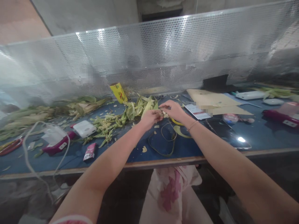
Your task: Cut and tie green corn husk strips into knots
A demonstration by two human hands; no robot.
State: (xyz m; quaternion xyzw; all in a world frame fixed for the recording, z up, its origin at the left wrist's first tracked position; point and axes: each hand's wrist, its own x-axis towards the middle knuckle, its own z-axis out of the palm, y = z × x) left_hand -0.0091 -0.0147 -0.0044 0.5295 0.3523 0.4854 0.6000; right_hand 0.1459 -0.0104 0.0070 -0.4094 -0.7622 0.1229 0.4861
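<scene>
Forearms rising from lower left and lower right, converging near centre of frame | left hand point(151, 119) palm-down, fingers curled, tips pinched inward | right hand point(172, 109) slightly higher, wrist bent, fingers arched down and left, thin band point(192, 125) at wrist | fingertips of both close together, meeting just right of centre

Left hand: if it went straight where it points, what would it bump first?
Probably the right hand, whose fingers are close in front of the left hand. A pale bit near the fingertips might come first; depth is unclear.
</scene>
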